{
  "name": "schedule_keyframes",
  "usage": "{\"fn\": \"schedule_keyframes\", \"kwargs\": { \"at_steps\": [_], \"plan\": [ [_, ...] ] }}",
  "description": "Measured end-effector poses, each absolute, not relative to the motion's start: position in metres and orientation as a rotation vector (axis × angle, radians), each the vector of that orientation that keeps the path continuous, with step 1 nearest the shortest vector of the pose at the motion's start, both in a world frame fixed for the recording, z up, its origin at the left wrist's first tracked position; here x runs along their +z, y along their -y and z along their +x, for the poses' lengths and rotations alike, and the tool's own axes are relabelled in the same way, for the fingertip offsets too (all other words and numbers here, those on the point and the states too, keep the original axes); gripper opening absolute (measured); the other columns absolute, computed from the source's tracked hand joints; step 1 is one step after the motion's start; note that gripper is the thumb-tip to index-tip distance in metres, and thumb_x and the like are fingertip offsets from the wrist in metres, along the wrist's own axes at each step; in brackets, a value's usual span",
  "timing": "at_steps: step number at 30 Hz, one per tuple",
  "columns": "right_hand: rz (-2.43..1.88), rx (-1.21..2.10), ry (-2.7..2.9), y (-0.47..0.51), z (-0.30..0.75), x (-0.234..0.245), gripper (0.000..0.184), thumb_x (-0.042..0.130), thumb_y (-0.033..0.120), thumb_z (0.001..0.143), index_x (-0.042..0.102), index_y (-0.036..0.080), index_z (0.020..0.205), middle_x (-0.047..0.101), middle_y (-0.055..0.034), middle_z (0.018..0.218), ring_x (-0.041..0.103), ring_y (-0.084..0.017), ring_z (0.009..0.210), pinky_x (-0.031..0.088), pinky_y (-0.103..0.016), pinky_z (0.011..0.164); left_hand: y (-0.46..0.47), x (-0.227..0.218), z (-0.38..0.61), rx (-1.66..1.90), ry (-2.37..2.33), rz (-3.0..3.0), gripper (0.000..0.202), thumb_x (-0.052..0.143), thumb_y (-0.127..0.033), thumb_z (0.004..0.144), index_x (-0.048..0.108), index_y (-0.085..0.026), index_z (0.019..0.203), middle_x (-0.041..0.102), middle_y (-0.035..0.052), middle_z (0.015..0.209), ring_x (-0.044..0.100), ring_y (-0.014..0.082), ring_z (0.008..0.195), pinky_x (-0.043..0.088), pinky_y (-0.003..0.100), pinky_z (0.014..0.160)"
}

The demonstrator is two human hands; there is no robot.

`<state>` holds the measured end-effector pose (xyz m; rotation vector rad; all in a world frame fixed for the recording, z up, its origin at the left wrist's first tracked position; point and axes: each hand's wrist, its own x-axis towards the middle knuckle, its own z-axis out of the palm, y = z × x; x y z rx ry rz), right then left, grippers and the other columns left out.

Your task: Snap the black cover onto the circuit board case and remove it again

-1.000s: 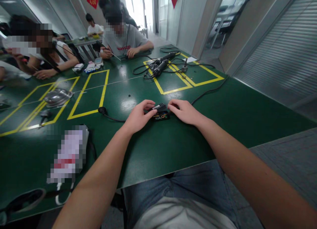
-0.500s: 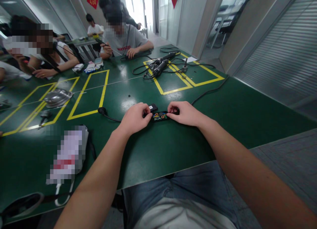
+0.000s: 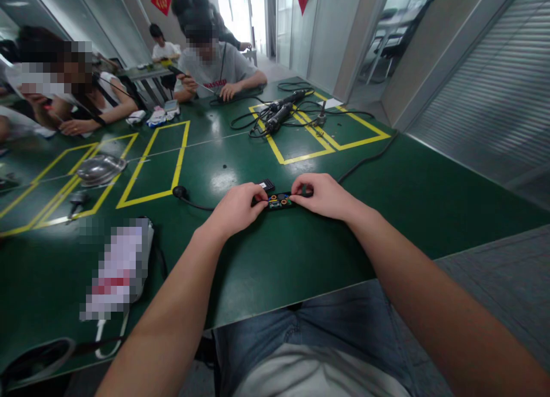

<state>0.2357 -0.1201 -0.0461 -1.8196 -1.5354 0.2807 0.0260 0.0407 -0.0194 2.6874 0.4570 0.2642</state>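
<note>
A small open black power adapter case [image 3: 280, 201] lies on the green table in front of me, its circuit board and orange ring-shaped parts facing up. My left hand [image 3: 240, 207] pinches its left end, where a black cord [image 3: 198, 205] comes in from a round black plug [image 3: 179, 192]. At the other end, the thumb and fingertips of my right hand [image 3: 318, 195] are closed on the case, near a second black cord [image 3: 358, 166]. What lies between the fingertips is mostly hidden. Just behind the case rests a black ribbed cover [image 3: 267, 185] with a white label.
A phone [image 3: 120, 265] with a white cable lies left of my forearm. Black electric screwdrivers [image 3: 279, 116] with tangled cords lie farther back, among yellow tape rectangles [image 3: 307, 156]. A clear plastic piece [image 3: 101, 169] is at left. Two people [image 3: 219, 70] work across the table.
The case and my left hand have shifted slightly to the right. The plug and its cord have slid a little right too. Both hands keep their pinch.
</note>
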Motion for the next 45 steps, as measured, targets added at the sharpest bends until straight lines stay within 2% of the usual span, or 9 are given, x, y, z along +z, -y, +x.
{"fn": "schedule_keyframes", "kwargs": {
  "at_steps": [6, 15, 19, 26, 34, 37, 40, 42, 45],
  "plan": [
    [-1.785, 0.222, 1.487, 0.122, 0.236, -0.041, 0.012, 0.072, 0.032, 0.089, 0.078, 0.023, 0.083, 0.077, -0.0056, 0.085, 0.063, -0.021, 0.075, 0.049, -0.036, 0.075, -0.040, -0.015, 0.025, 0.389, -0.528, 2.662, 0.016, 0.071, -0.025, 0.097, 0.085, -0.020, 0.098, 0.080, 0.0071, 0.097, 0.073, 0.0254, 0.090, 0.058, 0.041, 0.093],
    [-1.829, 0.377, 1.469, 0.121, 0.242, -0.042, 0.011, 0.070, 0.027, 0.086, 0.080, 0.022, 0.083, 0.076, -0.0042, 0.079, 0.061, -0.019, 0.069, 0.049, -0.036, 0.073, -0.041, -0.013, 0.023, 0.297, -0.556, 2.528, 0.022, 0.069, -0.017, 0.092, 0.086, -0.019, 0.105, 0.082, 0.0054, 0.091, 0.073, 0.0218, 0.080, 0.060, 0.038, 0.086],
    [-1.838, 0.425, 1.481, 0.121, 0.245, -0.043, 0.011, 0.071, 0.028, 0.086, 0.080, 0.023, 0.082, 0.076, -0.0034, 0.076, 0.063, -0.020, 0.071, 0.051, -0.036, 0.075, -0.045, -0.016, 0.023, 0.274, -0.524, 2.475, 0.018, 0.069, -0.019, 0.093, 0.085, -0.020, 0.100, 0.083, 0.0053, 0.088, 0.074, 0.0218, 0.080, 0.061, 0.037, 0.083],
    [-1.821, 0.439, 1.487, 0.120, 0.249, -0.045, 0.011, 0.072, 0.028, 0.087, 0.080, 0.023, 0.081, 0.078, -0.0043, 0.080, 0.066, -0.021, 0.075, 0.053, -0.036, 0.078, -0.051, -0.018, 0.023, 0.269, -0.506, 2.473, 0.014, 0.073, -0.020, 0.095, 0.087, -0.021, 0.097, 0.085, 0.0051, 0.098, 0.076, 0.0231, 0.090, 0.061, 0.038, 0.093],
    [-1.780, 0.531, 1.477, 0.119, 0.252, -0.047, 0.012, 0.073, 0.031, 0.088, 0.078, 0.023, 0.082, 0.077, -0.0037, 0.081, 0.067, -0.021, 0.077, 0.054, -0.035, 0.079, -0.050, -0.021, 0.025, 0.265, -0.482, 2.562, 0.016, 0.072, -0.018, 0.096, 0.087, -0.022, 0.100, 0.081, 0.0063, 0.102, 0.075, 0.0253, 0.097, 0.059, 0.042, 0.097],
    [-1.762, 0.538, 1.469, 0.119, 0.253, -0.049, 0.012, 0.074, 0.033, 0.087, 0.077, 0.023, 0.082, 0.077, -0.0038, 0.081, 0.066, -0.021, 0.077, 0.054, -0.035, 0.078, -0.052, -0.024, 0.026, 0.305, -0.450, 2.588, 0.014, 0.075, -0.019, 0.094, 0.088, -0.023, 0.095, 0.078, 0.0069, 0.108, 0.074, 0.0272, 0.107, 0.058, 0.046, 0.107],
    [-1.771, 0.536, 1.459, 0.120, 0.253, -0.049, 0.010, 0.074, 0.032, 0.085, 0.076, 0.023, 0.081, 0.077, -0.0040, 0.081, 0.065, -0.021, 0.076, 0.054, -0.035, 0.077, -0.054, -0.030, 0.030, 0.398, -0.518, 2.565, 0.010, 0.079, -0.019, 0.091, 0.087, -0.024, 0.089, 0.075, 0.0091, 0.126, 0.070, 0.0304, 0.125, 0.052, 0.053, 0.122],
    [-1.788, 0.528, 1.456, 0.120, 0.252, -0.049, 0.009, 0.073, 0.031, 0.085, 0.076, 0.023, 0.082, 0.076, -0.0040, 0.081, 0.064, -0.021, 0.075, 0.053, -0.035, 0.077, -0.055, -0.035, 0.033, 0.463, -0.610, 2.517, 0.012, 0.077, -0.019, 0.094, 0.088, -0.022, 0.095, 0.072, 0.0120, 0.140, 0.067, 0.0321, 0.136, 0.049, 0.055, 0.127],
    [-1.819, 0.512, 1.463, 0.120, 0.251, -0.048, 0.008, 0.071, 0.030, 0.085, 0.075, 0.023, 0.083, 0.074, -0.0032, 0.080, 0.063, -0.021, 0.075, 0.051, -0.035, 0.076, -0.055, -0.037, 0.035, 0.512, -0.679, 2.468, 0.026, 0.074, -0.018, 0.097, 0.085, -0.023, 0.120, 0.075, 0.0127, 0.145, 0.067, 0.0321, 0.142, 0.048, 0.055, 0.128]
  ]
}}
